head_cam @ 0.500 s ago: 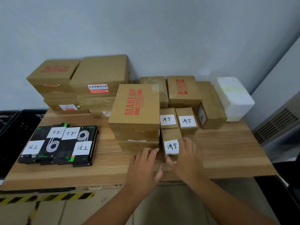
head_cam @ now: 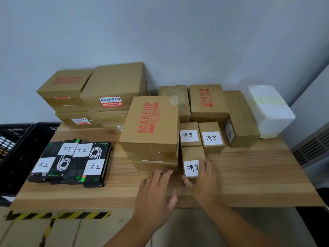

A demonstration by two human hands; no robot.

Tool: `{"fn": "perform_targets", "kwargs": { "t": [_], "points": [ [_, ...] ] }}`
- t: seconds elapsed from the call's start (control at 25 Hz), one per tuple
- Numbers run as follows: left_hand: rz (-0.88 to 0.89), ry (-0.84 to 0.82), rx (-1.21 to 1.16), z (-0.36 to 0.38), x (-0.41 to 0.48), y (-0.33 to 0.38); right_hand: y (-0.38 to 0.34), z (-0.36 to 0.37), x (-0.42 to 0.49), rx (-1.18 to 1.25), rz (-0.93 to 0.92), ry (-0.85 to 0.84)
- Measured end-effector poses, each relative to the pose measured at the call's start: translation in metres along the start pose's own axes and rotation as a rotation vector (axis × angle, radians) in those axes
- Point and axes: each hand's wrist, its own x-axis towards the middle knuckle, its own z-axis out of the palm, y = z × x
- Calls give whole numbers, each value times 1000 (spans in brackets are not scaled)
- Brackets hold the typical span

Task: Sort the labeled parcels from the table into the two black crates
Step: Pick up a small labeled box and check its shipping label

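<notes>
- Fingers (head_cam: 204, 168) of the right hand (head_cam: 203, 182) are curled over the right front edge of a small box (head_cam: 190, 154). The thumb (head_cam: 187, 181) presses at its lower left corner, so the hand clamps the box between them.
- That small box stands on the table (head_cam: 249, 175) near the front edge. A white handwritten label faces the camera, partly covered by the fingers.
- The left hand (head_cam: 156, 195) lies flat and low over the table with its fingers straight and slightly apart, holding nothing. Its fingertips reach the front of a flat box (head_cam: 154, 165); I cannot tell whether they touch it.
- A big box (head_cam: 151, 125) printed MAKEUP in red sits on that flat box, just left of the small box.
- Two more small boxes (head_cam: 200, 137) with the same kind of label stand side by side right behind the gripped one.
- Further right, a long box (head_cam: 240, 120) lies with a label on its end, and a white foam box (head_cam: 268, 111) stands at the table's far right corner.
- Four black packs (head_cam: 71, 163) with white labels lie overlapping on the left part of the table.
- A stack of boxes (head_cam: 89, 97) rises against the wall at the back left.
- Black crates (head_cam: 17, 148) stand beside the table's left end, lower than its top.
- Yellow and black tape (head_cam: 58, 215) runs along the floor below the front edge.
</notes>
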Motion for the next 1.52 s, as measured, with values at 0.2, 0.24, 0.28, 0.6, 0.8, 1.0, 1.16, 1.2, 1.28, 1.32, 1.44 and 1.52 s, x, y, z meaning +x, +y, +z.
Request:
{"fn": "perform_targets", "kwargs": {
  "t": [0.2, 0.24, 0.28, 0.6, 0.8, 1.0, 1.16, 1.2, 1.28, 1.32, 1.44, 1.52],
  "points": [
    [8, -11, -19, -35, -11, 26, -4, -72, -28, -34, -1, 73],
    [17, -3, -29, -44, -10, 31, -5, -93, -31, -31, -21, 104],
    [32, 10, -42, -52, -7, 36, -5, -114, -33, -22, -43, 142],
    [79, 56, -252, -92, 23, 58, -18, -223, -50, 254, -85, 314],
    [16, -164, -743, -98, 27, 63, -19, -225, -62, 863, 32, 55],
    [34, -125, -1019, -105, 27, 70, -11, -211, -63, 1419, 192, -205],
    [28, -10, -972, -106, 26, 67, -3, -205, -63, 1337, 196, -301],
    [53, 17, -916, -106, 26, 65, -3, -204, -64, 1270, 183, -289],
    [119, 61, -798, -105, 26, 63, -6, -207, -65, 1117, 102, -257],
    [147, 78, -760, -105, 26, 63, -7, -208, -65, 1076, 69, -250],
    [226, 166, -629, -108, 23, 64, -12, -209, -63, 1102, 54, -238],
    [257, 217, -534, -112, 21, 65, -20, -210, -65, 1138, 77, -241]
  ]
}}
